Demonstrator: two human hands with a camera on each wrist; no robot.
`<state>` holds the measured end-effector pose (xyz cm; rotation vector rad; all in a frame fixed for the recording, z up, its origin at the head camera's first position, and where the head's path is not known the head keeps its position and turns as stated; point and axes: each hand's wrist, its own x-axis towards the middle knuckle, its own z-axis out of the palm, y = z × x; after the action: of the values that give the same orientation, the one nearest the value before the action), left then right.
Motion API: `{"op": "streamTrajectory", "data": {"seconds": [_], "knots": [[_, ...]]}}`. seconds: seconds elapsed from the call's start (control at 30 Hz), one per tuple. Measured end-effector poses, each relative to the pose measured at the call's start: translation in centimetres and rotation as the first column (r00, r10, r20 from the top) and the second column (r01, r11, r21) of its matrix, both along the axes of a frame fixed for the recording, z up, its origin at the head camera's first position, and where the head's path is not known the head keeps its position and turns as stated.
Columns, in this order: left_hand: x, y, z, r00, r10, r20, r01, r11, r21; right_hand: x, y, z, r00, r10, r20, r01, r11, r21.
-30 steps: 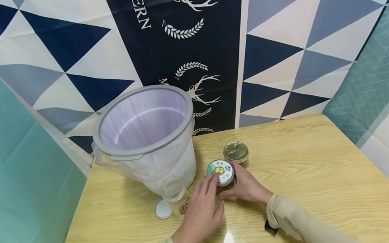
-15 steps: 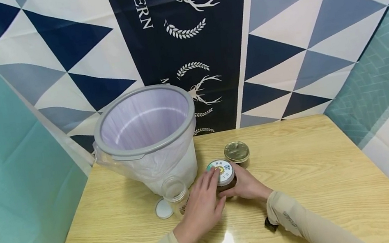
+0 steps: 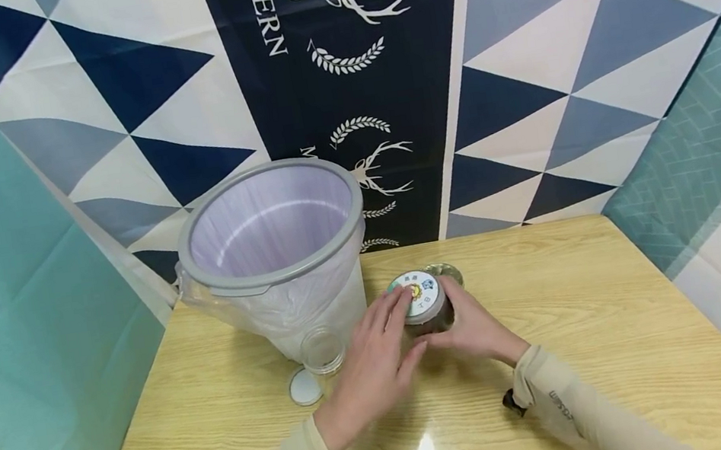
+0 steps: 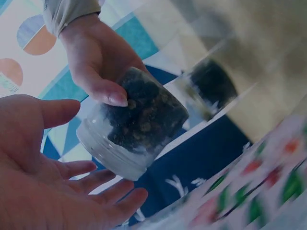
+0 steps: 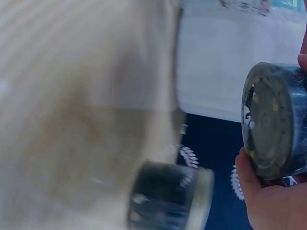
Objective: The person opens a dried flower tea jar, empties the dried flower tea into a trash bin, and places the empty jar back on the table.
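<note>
My right hand [image 3: 479,327] grips a clear jar of dark contents [image 3: 441,315] by its side; its lid [image 3: 417,295] has a colourful printed label. My left hand [image 3: 373,361] reaches over that lid, its fingers spread and overlapping it in the head view. From the left wrist, the same jar [image 4: 144,117] shows between the hands, the left one [image 4: 53,177] with fingers extended around the lid end. Its round base [image 5: 266,124] faces the right wrist camera, tilted up off the table. Behind it stands a second jar with a gold lid [image 3: 447,272], partly hidden.
A grey-rimmed bin [image 3: 357,202] with a purplish liner stands at the back left. By its foot are an open, clear jar [image 3: 321,350], partly behind my left hand, and a white disc-shaped lid [image 3: 304,387]. The wooden table [image 3: 588,316] meets a patterned cloth backdrop.
The held jar has risen and shifted right and away from me, now covering part of the gold-lidded jar. Both hands have moved along with it.
</note>
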<state>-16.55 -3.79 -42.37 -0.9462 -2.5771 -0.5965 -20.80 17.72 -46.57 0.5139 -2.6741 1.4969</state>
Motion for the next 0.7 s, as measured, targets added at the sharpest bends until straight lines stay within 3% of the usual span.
{"op": "streamTrajectory", "data": {"seconds": [0.23,0.47,0.7], "knots": [[-1.2,-0.3,3.0,0.999,-0.038,-0.013,0.039,0.999,0.034,-0.2,0.6,2.9,0.999,0.023,-0.046,-0.026,0.998,-0.053],[-1.7,-0.6,5.4,0.998,-0.061,-0.014,0.062,0.991,0.116,-0.1,0.5,5.3,0.996,0.025,-0.088,-0.034,0.994,-0.1],[-2.2,-0.7,7.0,0.995,-0.095,-0.013,0.096,0.982,0.161,-0.1,0.4,6.4,0.995,0.021,-0.098,-0.03,0.995,-0.094]]}}
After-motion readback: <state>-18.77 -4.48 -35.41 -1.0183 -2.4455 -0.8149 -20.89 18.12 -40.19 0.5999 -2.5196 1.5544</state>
